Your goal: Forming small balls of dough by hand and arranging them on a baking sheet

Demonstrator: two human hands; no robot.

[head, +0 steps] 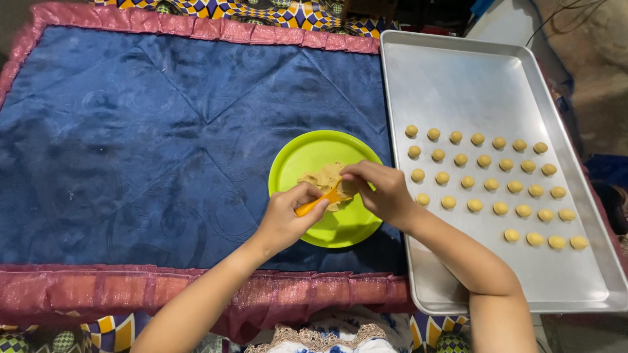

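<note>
A lime-green plate (307, 153) lies on a blue quilted cloth (131, 144) and holds a lump of tan dough (325, 178). My left hand (284, 219) grips a small orange tool (314, 204) whose tip digs into the dough. My right hand (383, 193) rests over the right side of the lump, fingers pinching at the dough near the tool's tip. To the right sits a metal baking tray (458, 78) with several rows of small round dough balls (490, 185).
The blue cloth has a pink ruffled border (98, 291) along its near edge and lies over a patterned fabric (261, 10). The tray's far half carries no balls. A dark cable (556, 13) runs across the floor at the top right.
</note>
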